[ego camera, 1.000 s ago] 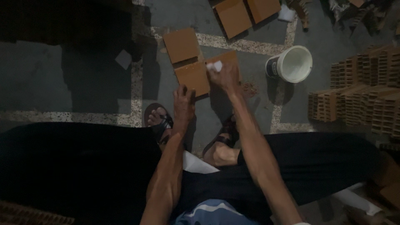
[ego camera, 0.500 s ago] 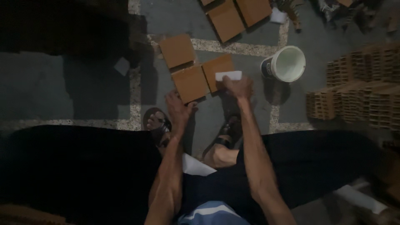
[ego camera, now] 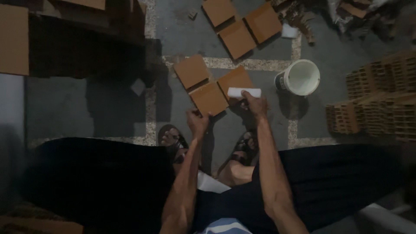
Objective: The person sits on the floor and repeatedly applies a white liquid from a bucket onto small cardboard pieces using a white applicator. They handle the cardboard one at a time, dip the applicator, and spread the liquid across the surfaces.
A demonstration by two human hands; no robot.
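crowding the hands [ego camera: 197, 121]: white bucket [ego camera: 299, 78], stacked crates [ego camera: 377, 99].

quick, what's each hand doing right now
Left hand: closed on the near edge of a brown square panel.
Right hand: closed on a white block, over the next panel.
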